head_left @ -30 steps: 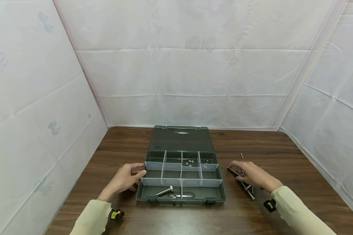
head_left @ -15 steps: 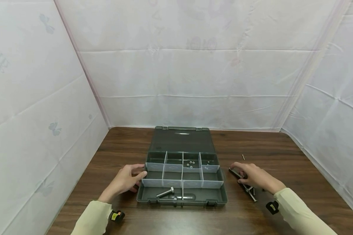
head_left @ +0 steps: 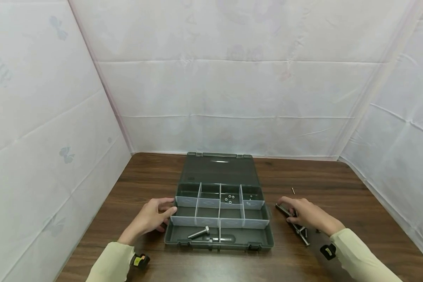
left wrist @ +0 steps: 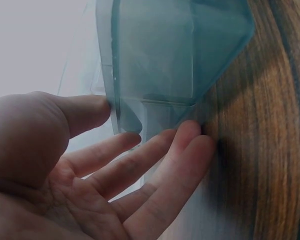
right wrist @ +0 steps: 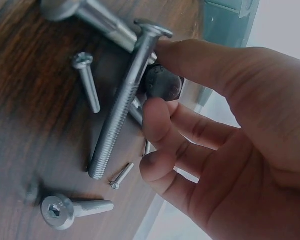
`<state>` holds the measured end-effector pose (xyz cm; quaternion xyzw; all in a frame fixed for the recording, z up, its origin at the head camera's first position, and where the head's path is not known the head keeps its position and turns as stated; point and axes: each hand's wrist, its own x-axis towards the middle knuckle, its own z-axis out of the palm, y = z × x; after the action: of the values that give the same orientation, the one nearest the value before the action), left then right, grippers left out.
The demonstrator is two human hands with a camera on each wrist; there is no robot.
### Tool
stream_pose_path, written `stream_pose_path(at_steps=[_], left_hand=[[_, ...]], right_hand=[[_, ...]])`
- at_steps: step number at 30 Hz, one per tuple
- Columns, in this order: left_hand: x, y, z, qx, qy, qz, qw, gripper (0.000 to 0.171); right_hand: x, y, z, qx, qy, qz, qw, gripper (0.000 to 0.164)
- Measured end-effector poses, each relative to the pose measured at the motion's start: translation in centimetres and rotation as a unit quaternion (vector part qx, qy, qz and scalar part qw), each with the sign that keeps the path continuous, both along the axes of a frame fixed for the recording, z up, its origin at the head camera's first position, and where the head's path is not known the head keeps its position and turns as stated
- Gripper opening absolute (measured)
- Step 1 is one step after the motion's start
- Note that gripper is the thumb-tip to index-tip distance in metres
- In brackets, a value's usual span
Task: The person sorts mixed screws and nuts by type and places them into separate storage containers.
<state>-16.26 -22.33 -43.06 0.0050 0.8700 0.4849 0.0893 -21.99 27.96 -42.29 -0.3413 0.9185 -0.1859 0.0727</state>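
Observation:
A dark translucent compartment box (head_left: 194, 246) lies open on the table, its lid spread toward the back. My left hand (head_left: 149, 215) rests at its left side, the thumb on the rim and the fairly straight fingers against the outer wall. Right of the box, my right hand (head_left: 311, 215) reaches into a small pile of metal bolts. Its thumb and curled fingers hold a bolt with a dark round head (right wrist: 163, 84); its shank is mostly hidden. A long threaded bolt (right wrist: 121, 107) lies just beside the thumb tip, with another large bolt (right wrist: 102, 22) crossing behind it.
A hex bolt (head_left: 198, 232) lies in the box's front left compartment. Several nuts (head_left: 230, 197) sit in a back compartment, smaller pieces in the back right one. Loose around the pile are a socket-head bolt (right wrist: 57, 212), a short screw (right wrist: 87, 82) and a tiny screw (head_left: 293, 191).
The head view has shifted slightly. My right hand has moved a little toward me and to the right at the bolts, its thumb lower. The left hand stays at the box.

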Motion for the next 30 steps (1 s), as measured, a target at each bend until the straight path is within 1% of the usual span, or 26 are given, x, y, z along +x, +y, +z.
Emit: stream_pose_path(at_steps=[5,17,20,23,26,30], left_hand=[[0.0,-0.1,-0.1,0.003,0.001,-0.003,1.0000,0.048],[0.1,-0.1,0.1,0.004,-0.004,-0.004,1.0000,0.048],[0.1,-0.1,0.2,0.003,-0.002,-0.005,1.0000,0.048],[0.1,-0.1,0.2,0.002,0.000,-0.005,1.0000,0.048],[0.2,-0.2,0.2,0.003,0.000,-0.003,1.0000,0.048],[0.2,-0.2,0.1,0.005,-0.001,-0.001,1.0000,0.047]], right_hand=[[0.0,-0.1,0.0,0.001,-0.004,-0.003,1.000,0.050],[-0.2,-0.1,0.2,0.005,0.007,0.001,1.000,0.046],[-0.3,-0.2,0.5,0.016,0.006,-0.013,1.000,0.043],[-0.4,-0.4,0.8,0.026,0.005,-0.035,0.999,0.039],[-0.4,-0.7,1.2,0.024,0.012,-0.047,0.999,0.033],[-0.5,-1.2,1.7,0.014,0.054,-0.049,0.997,0.023]])
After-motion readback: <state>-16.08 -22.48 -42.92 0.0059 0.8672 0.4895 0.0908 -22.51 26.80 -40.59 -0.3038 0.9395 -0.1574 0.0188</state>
